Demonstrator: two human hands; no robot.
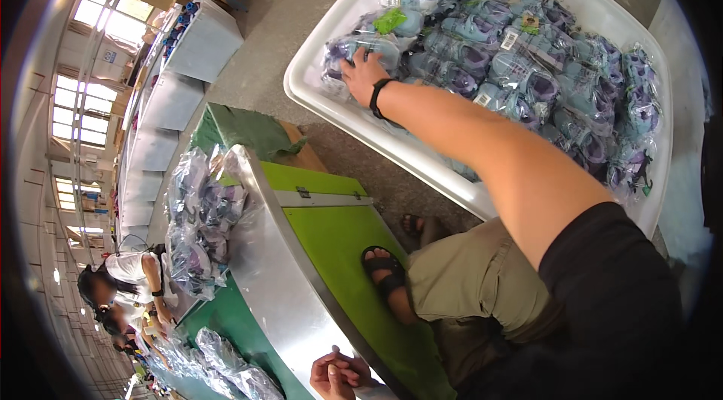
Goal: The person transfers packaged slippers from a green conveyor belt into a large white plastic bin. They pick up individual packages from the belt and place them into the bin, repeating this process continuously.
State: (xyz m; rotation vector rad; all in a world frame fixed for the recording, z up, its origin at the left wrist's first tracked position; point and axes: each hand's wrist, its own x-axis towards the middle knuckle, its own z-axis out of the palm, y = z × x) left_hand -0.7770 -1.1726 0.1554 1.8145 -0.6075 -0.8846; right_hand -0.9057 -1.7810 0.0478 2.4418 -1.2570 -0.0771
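My right hand point(364, 76), with a black band at its wrist, reaches across into a large white tub point(297, 76). Its fingers bend over a clear-bagged pair of shoes point(384, 48) at the tub's left end, gripping the plastic. The shoes are light blue and purple. More bagged shoes point(520, 72) of the same colours lie packed in rows beside it, some with white labels. Low in the picture, my left hand point(335, 374) is by the shiny metal table edge point(282, 298). Its fingers are curled together, and whatever they may hold cannot be made out.
Bagged shoes point(197, 227) are heaped on the green-topped table point(233, 317), with more plastic bags point(233, 362) nearer. Two people point(139, 272) work along its far side. A lime-green panel point(331, 238) lies between table and tub, near my sandalled foot point(384, 272). Grey-white bins point(203, 42) stand behind.
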